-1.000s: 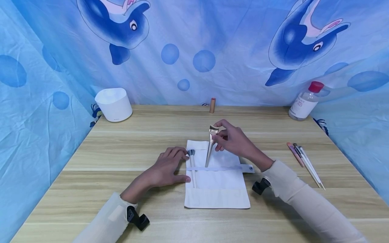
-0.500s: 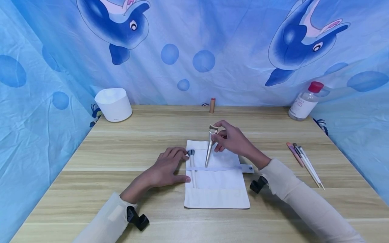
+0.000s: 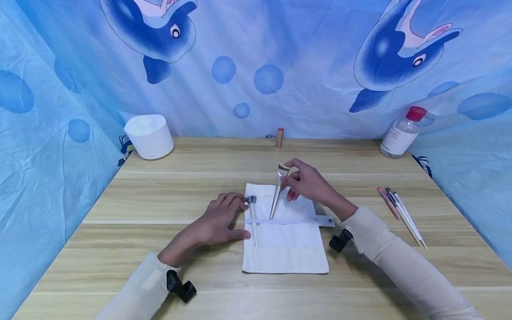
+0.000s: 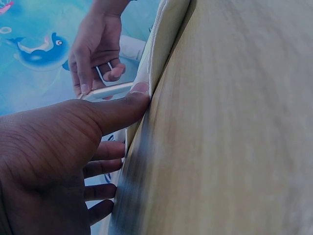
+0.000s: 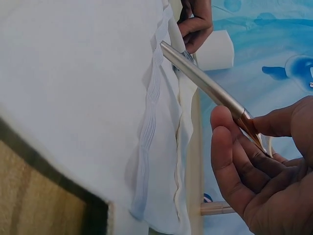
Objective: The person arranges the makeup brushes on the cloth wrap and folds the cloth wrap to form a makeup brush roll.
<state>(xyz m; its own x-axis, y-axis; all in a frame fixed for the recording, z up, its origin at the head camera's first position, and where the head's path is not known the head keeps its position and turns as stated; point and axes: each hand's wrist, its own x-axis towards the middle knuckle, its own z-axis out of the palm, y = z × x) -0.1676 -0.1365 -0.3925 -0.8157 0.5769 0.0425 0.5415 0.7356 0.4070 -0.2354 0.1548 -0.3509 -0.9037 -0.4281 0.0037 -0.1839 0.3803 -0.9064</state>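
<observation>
A white cloth brush roll (image 3: pixel 286 258) lies unfolded on the table, with an elastic band (image 3: pixel 298 221) across it. My right hand (image 3: pixel 306 180) pinches a silvery makeup brush (image 3: pixel 276 195) near its flat bristle head. In the right wrist view, the handle tip of this makeup brush (image 5: pixel 200 78) is at the elastic band (image 5: pixel 149 112); I cannot tell whether it is under it. Another makeup brush (image 3: pixel 253 218), pale-handled, sits under the band on the left. My left hand (image 3: pixel 218 222) rests at the roll's left edge, its thumb (image 4: pixel 122 107) touching the cloth.
Several slim brushes (image 3: pixel 402 218) lie to the right on the wooden table (image 3: pixel 160 186). A white container (image 3: pixel 150 138) stands at the back left, a small brown tube (image 3: pixel 279 138) at the back middle, and a red-capped bottle (image 3: pixel 400 133) at the back right.
The right forearm has shifted slightly left over the second, and the silvery makeup brush has moved only marginally. The left hand stays in place on the roll's edge.
</observation>
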